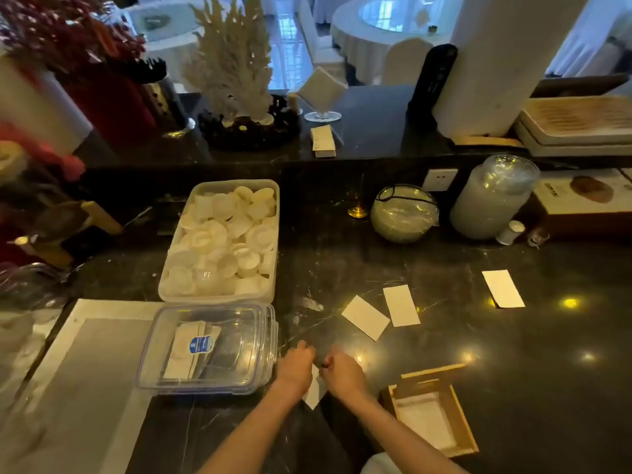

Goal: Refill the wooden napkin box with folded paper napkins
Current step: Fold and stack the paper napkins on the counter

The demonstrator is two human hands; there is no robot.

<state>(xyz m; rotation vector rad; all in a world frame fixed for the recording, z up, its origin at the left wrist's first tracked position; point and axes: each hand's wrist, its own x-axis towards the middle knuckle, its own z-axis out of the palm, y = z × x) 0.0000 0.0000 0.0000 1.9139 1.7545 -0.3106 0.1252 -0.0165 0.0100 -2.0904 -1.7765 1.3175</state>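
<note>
Hands meet low at the near edge of the dark stone desk (513, 354): our left hand (295, 366) and our right hand (342, 371) are both curled, knuckles up and almost touching. Between them they pinch a white napkin (316, 393), whose lower corner shows below the wrists; how the fingers lie beneath it we cannot tell. What the coming move turns on is the wooden napkin box (465, 427), which lies to the right of the hands and a little nearer to us, just beside the right forearm and well apart from the left hand. The right hand is therefore the nearer one, and we judge it the natural carrier. The long axis of the box runs roughly away from us, leaning slightly left at its far end, where a wooden flap (427, 379) stands raised; white paper (424, 419) already lies flat in the bottom. We think the napkin needs its long side turned to follow that axis before it goes in on the near side of the flap. Beyond the hands, flat on the desk, lie a near folded napkin (365, 317), a middle folded napkin (401, 305) just beside it, and a far folded napkin (503, 289) well off to the right.
</note>
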